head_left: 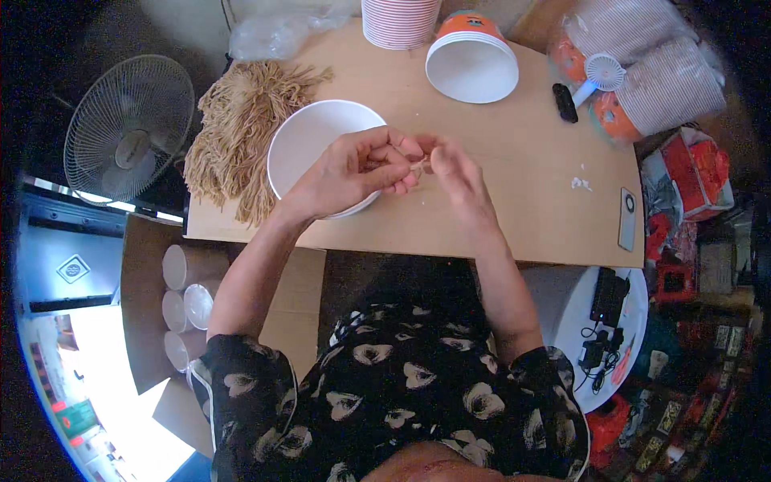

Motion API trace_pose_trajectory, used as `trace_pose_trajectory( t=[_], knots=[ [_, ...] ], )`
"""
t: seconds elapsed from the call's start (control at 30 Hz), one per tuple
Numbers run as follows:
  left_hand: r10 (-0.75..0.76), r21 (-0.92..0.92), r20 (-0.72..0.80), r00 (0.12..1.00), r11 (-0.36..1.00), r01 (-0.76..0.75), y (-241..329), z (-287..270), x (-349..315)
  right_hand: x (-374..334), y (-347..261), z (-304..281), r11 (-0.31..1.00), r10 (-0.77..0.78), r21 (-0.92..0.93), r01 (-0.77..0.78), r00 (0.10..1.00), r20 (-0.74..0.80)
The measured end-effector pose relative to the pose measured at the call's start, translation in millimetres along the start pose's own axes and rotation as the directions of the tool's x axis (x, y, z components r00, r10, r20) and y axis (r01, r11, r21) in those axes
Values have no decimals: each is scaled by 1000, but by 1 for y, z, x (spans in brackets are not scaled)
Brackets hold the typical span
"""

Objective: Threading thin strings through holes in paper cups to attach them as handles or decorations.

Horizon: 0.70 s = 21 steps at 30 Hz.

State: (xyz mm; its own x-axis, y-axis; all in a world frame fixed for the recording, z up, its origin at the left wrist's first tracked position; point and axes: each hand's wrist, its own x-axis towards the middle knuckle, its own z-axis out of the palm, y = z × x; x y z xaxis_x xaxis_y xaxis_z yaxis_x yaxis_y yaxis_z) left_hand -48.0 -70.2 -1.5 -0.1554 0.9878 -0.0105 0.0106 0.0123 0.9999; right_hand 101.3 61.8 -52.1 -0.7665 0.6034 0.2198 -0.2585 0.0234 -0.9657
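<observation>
My left hand (pixel 349 177) is held over the right side of a white paper bowl (pixel 305 145), its fingers bent together in a pinch. My right hand (pixel 464 189), a little blurred, meets it fingertip to fingertip just beyond the bowl's rim. Between the fingertips is a tiny pale bit, too small to name. Left of the bowl, and touching it, lies a thick heap of tan strings (pixel 241 120). Farther back, an orange paper tub (pixel 472 68) with a white inside lies tipped toward me.
A stack of paper tubs (pixel 400 20) and a clear plastic bag (pixel 277 36) sit at the back. Wrapped tub stacks (pixel 671 88), a small handheld fan (pixel 602 74), a black object (pixel 564 103) and a phone (pixel 626 218) are rightward. A large fan (pixel 132 128) stands left.
</observation>
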Motion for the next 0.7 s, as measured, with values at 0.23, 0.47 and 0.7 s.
trace_pose_trajectory(
  t=[0.23,0.47,0.7],
  knots=[
    [151,363,-120,981,927,-98,-1,12,-7,-23,-23,-43,966,206,-211,-151,940,271],
    [354,645,34,935,706,-291,6,28,-24,-52,-38,-47,965,222,-168,-201,968,116],
    [609,788,87,789,442,-428,-6,24,-36,-69,-35,-46,977,187,-125,-172,975,116]
  ],
)
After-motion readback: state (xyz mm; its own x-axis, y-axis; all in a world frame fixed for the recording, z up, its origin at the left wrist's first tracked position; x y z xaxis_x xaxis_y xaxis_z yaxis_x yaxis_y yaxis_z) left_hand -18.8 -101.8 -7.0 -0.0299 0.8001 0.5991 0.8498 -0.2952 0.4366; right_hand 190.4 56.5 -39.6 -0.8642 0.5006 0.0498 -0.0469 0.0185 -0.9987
